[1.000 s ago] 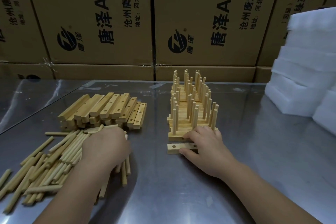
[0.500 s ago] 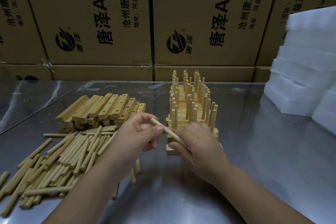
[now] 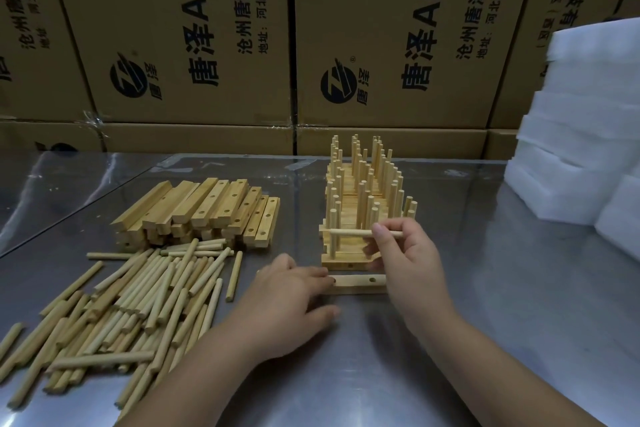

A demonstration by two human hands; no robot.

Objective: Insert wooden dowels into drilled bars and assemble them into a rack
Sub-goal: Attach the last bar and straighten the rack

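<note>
My right hand [image 3: 407,255] pinches a wooden dowel [image 3: 349,233] and holds it level, just above the front of a stack of bars with upright dowels [image 3: 365,198]. Below it a single drilled bar [image 3: 360,281] lies flat on the metal table, its holes facing up. My left hand [image 3: 289,298] rests on the table with fingers stretched out, the fingertips touching the bar's left end. A heap of loose dowels [image 3: 138,298] lies at the left, and a pile of drilled bars [image 3: 204,211] sits behind that heap.
The steel table [image 3: 450,340] carries stacked white foam blocks [image 3: 581,156] at the right. Brown cardboard boxes [image 3: 381,45] form a wall along the back edge.
The dowel passed from my left hand to my right hand, which now holds it level over the stack. My left hand dropped to the table and touches the bar's left end.
</note>
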